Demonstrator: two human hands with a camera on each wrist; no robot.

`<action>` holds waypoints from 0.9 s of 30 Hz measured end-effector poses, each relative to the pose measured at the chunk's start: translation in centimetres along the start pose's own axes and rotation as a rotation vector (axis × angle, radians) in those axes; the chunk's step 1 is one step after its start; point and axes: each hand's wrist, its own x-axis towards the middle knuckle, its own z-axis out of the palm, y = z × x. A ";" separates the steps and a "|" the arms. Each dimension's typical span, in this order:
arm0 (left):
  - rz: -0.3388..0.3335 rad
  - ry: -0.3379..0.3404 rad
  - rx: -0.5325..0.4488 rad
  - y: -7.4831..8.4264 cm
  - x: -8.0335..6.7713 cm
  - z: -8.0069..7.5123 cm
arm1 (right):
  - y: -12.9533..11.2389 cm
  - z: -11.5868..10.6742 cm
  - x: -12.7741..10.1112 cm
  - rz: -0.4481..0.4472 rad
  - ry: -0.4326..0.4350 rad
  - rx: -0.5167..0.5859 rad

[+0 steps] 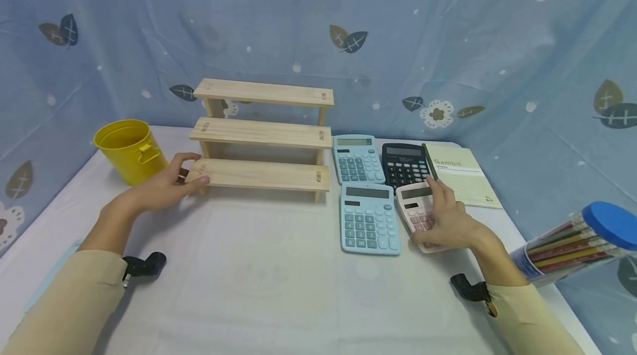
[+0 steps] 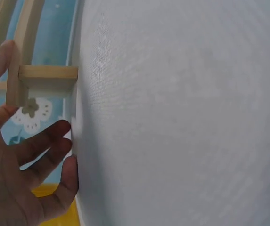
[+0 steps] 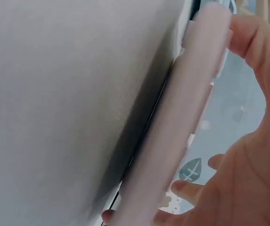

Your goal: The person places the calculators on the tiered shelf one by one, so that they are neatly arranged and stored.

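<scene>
1. Three-tier wooden shelf (image 1: 261, 134): left of centre on the table; left hand (image 1: 166, 186) rests relaxed, fingers straight, on the lowest tier's left end.
2. Pink calculator (image 1: 419, 214): right of the blue calculator (image 1: 369, 219), long axis running away from the person.
3. Right hand (image 1: 448, 222): fingers curled round the pink calculator's edges, near edge tipped off the cloth.

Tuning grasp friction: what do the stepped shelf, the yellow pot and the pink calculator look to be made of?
Stepped shelf: pale unfinished wood, grain and joint slots visible, matte. The left hand touches its lowest step. Yellow pot: probably painted sheet metal, thin rim, slight gloss. Pink calculator: likely smooth moulded plastic, rounded matte edge in the right wrist view; the right hand grips it.
</scene>
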 end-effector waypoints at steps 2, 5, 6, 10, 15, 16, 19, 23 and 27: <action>-0.008 0.000 -0.001 -0.1 -0.1 0.0 | 0.1 0.0 0.2 0.004 0.022 0.023; -0.013 0.003 -0.002 -0.2 -0.1 0.0 | 0.3 -0.1 0.3 0.007 0.045 0.069; -0.012 0.003 -0.003 -0.2 -0.1 0.0 | 0.4 -0.1 0.3 0.007 0.054 0.081; -0.009 0.001 -0.009 -0.2 0.0 0.0 | 0.7 -0.3 0.3 -0.009 0.098 0.151; -0.008 0.004 -0.011 -0.1 0.1 0.0 | 0.7 -0.6 0.1 -0.037 0.149 0.229; -0.011 0.004 -0.011 -0.1 0.1 0.0 | 0.7 -0.7 0.1 -0.044 0.156 0.238; -0.018 0.002 -0.012 -0.1 0.0 -0.1 | 0.6 -0.7 0.0 -0.065 0.178 0.260; -0.027 -0.003 -0.021 -0.1 -0.1 0.0 | 0.0 -1.0 0.2 -0.085 0.205 0.272; -0.037 -0.009 -0.034 -0.1 0.1 0.1 | -0.9 -1.4 0.4 -0.112 0.223 0.296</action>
